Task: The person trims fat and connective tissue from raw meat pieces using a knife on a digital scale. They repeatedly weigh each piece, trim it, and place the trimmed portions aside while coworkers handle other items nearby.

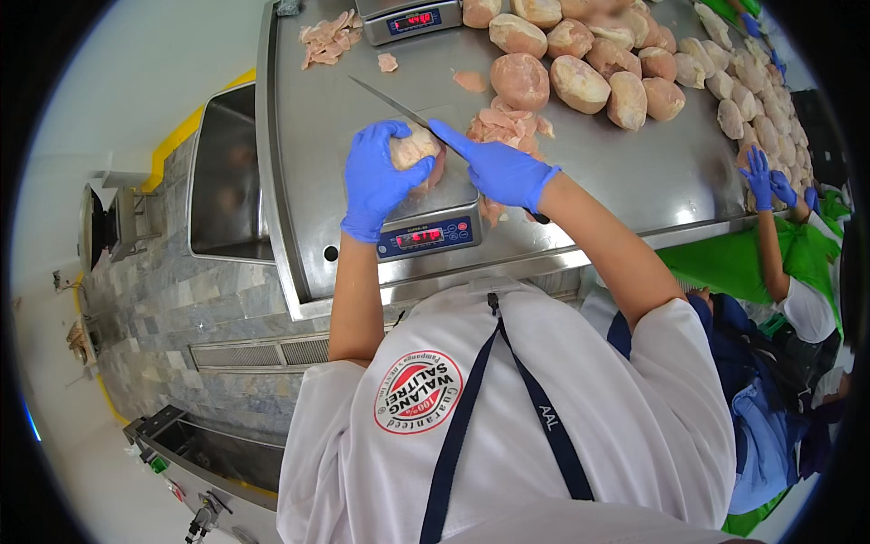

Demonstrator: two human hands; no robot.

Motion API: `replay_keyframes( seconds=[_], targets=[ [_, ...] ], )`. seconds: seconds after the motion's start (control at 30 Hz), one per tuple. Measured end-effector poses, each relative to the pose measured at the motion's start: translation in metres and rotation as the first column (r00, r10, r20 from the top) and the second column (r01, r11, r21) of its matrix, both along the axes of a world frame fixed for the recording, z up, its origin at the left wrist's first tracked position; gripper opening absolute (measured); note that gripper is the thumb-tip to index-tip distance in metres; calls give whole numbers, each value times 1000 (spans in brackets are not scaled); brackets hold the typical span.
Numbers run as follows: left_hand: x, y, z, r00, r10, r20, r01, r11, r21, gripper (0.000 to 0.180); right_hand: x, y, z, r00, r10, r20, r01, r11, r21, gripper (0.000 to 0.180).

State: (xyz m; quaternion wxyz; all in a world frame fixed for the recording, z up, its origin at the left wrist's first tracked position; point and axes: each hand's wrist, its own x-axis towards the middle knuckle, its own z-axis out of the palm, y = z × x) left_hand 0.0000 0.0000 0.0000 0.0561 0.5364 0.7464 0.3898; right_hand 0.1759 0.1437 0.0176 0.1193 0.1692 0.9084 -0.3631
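My left hand [370, 181], in a blue glove, is wrapped round a rounded piece of pale pink meat [415, 152] with whitish fat on top. That piece rests on the plate of a digital scale [391, 247] with a lit red display. In my blue-gloved right hand [509, 172] is a knife [385, 97], its long thin blade pointing to the far left, just beyond the meat. My right index finger lies stretched along the knife. The dark handle end shows below that wrist. Meat trimmings [507, 125] lie in a heap just beyond my right hand.
Many rounded meat pieces [580, 84] cover the far right of the steel table [625, 181]. More trimmings [330, 41] and a second scale [412, 23] are at the back. A steel basin [227, 168] stands left of the raised table edge. A co-worker's gloved hands [758, 179] are at the right.
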Motion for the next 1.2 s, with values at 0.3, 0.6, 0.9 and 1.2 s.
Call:
replay_keyframes(
  seconds=[0.3, 0.6, 0.9, 1.2],
  targets=[
    [15, -8, -10, 997, -37, 68, 34, 999, 38, 47, 0, 0, -33, 982, -175, 73, 190, 915, -355, 84],
    [19, -8, 4, 997, 79, 23, -80, 995, 55, 44, 28, -8, -19, 973, -107, -204, 107, 994, -11, 75],
    [19, 3, 4, 996, 82, -24, -82, 997, 16, 41, 50, -19, -8, 985, -69, -159, 71, 997, 10, 79],
    [18, 8, -2, 990, 112, -90, -111, 994, 22, 45, 3, -7, 19, 998, -39, 41, 41, 997, -64, 90]
  ],
)
